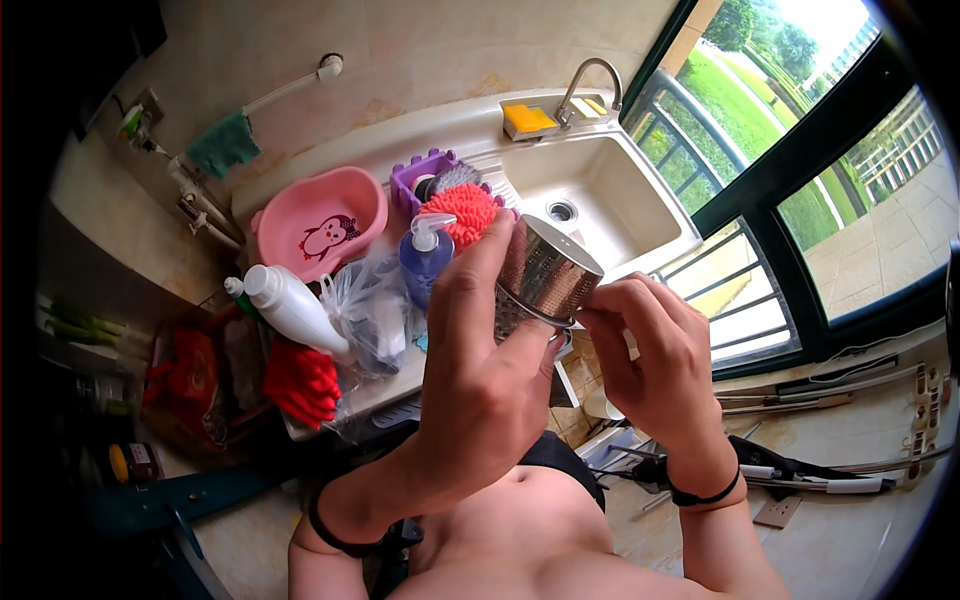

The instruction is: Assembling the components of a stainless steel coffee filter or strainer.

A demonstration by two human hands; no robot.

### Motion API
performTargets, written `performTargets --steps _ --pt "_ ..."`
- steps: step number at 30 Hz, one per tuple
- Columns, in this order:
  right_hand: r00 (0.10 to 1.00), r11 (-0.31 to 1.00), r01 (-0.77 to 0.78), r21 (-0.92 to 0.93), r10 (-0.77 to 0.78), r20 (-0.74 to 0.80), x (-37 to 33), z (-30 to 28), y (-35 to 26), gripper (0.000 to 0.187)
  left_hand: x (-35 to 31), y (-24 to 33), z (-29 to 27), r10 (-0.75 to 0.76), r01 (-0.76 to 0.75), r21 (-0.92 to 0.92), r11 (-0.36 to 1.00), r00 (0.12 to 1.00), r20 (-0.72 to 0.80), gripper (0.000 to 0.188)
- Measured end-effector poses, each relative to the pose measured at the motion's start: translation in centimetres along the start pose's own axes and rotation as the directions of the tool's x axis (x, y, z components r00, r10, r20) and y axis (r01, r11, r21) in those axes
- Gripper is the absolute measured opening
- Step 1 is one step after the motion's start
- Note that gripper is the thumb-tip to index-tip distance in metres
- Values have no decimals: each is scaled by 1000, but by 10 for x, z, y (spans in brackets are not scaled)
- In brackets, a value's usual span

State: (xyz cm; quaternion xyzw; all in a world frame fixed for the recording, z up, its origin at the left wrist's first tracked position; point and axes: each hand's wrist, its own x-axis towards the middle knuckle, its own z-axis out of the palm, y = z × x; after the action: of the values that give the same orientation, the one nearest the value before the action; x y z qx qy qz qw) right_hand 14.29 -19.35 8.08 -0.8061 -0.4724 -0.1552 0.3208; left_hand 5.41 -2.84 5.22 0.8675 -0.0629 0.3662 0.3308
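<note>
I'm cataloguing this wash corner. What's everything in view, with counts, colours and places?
Perforated metal cup: 1, silver, in the left hand
Sink: 1, off-white, upper right
Tap: 1, silver, behind sink
Sponge: at least 1, yellow, left of tap
Basket: 1, purple, left of sink
Chenille mitt: 1, coral red, by basket
Pump bottle: 1, blue, before basket
Basin: 1, pink, left
Bottle: 1, white, before basin
Plastic bag: 1, clear, beside white bottle
Cloth: 1, green, left wall
Window frame: 1, dark green, right
Far-left items: uncounted, too dark
Wristbands: 2, black, one per arm
Left hand: 1, bare, centre
Right hand: 1, bare, at cup's rim
</note>
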Motion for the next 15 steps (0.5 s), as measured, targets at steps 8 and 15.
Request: performTargets --steps 8,15 --pt "973 952 209 -224 -225 -50 -6 -2 4 20 1 4 -2 30 -30 10 999 1000 -3 27" --pt "977 955 212 -207 -210 29 -6 -11 1 23 3 2 -1 46 -46 -6 999 999 -7 29"
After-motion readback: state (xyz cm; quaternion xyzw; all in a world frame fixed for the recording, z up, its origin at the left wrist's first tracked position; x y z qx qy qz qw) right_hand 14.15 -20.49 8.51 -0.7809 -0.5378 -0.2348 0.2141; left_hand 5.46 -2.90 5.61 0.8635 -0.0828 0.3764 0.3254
